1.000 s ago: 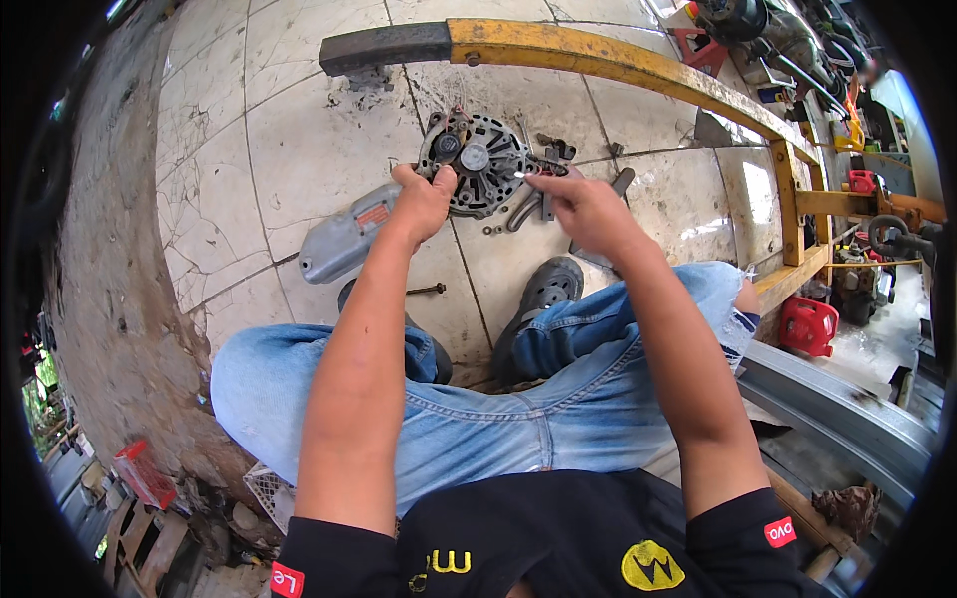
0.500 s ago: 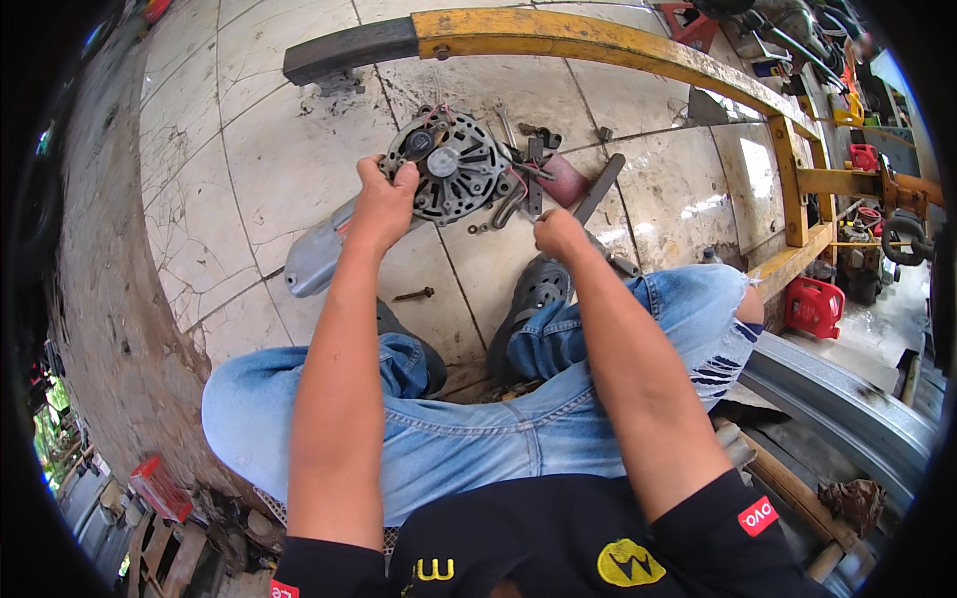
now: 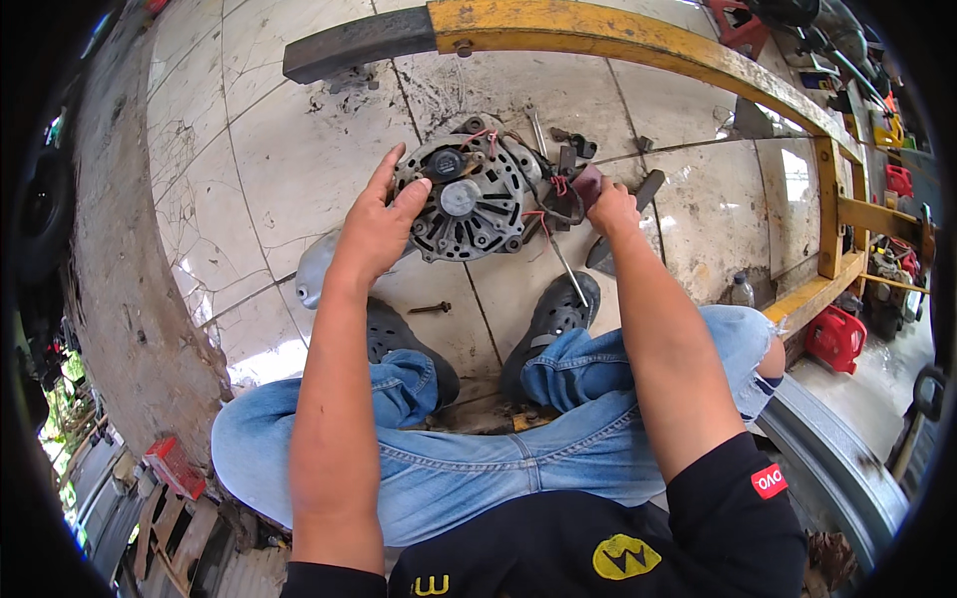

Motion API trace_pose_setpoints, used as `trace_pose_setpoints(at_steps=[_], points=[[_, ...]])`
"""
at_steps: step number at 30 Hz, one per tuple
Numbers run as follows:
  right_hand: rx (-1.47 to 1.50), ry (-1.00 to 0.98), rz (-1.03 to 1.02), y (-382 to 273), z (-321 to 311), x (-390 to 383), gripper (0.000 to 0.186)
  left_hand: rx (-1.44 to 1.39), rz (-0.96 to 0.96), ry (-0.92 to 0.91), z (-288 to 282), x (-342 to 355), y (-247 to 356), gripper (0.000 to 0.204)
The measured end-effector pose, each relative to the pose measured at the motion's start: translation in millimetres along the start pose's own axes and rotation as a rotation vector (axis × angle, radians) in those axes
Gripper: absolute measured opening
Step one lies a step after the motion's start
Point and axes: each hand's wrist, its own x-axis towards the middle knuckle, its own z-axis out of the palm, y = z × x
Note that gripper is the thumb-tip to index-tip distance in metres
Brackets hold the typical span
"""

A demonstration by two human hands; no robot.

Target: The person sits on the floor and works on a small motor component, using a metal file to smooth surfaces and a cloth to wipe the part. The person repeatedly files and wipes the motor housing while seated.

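A round grey alternator [image 3: 461, 199] with a slotted metal face, black cap and red wires sits on the floor before me. My left hand [image 3: 377, 227] grips its left edge, thumb on the face and fingers stretched along the rim. At the alternator's right, my right hand [image 3: 614, 211] pinches a dull red piece of sandpaper [image 3: 588, 186], partly hidden by the fingers. Dark small parts with red wire [image 3: 561, 187] lie just left of that hand. A thin metal rod [image 3: 569, 267] slants from below the alternator to my right shoe.
A wrench [image 3: 538, 132] and a dark flat bar [image 3: 648, 189] lie beyond the right hand. Near my left shoe is a bolt [image 3: 431, 308]. A grey metal casing [image 3: 317, 269] rests left of the alternator. The yellow steel frame [image 3: 598, 28] spans the far side and right.
My right hand has moved from beside the alternator to the sandpaper, which it has taken hold of. The thin rod now lies against my shoe. The left hand's fingers have straightened along the rim.
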Motion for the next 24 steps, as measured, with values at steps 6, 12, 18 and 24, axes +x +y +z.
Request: trace_pose_setpoints(at_steps=[6,12,18,24], points=[[-0.056,0.012,0.003,-6,10,12,0.067,-0.040,-0.052,-0.040,-3,1,3,0.070],[-0.140,0.047,-0.077,0,-2,17,0.064,-0.073,-0.045,-0.059,-3,0,6,0.071],[-0.015,0.000,-0.079,2,-21,19,0.048,-0.059,-0.040,-0.057,-1,1,6,0.070],[0.374,0.112,-0.199,-5,-74,6,0.056,0.131,0.016,0.029,1,5,-7,0.075]])
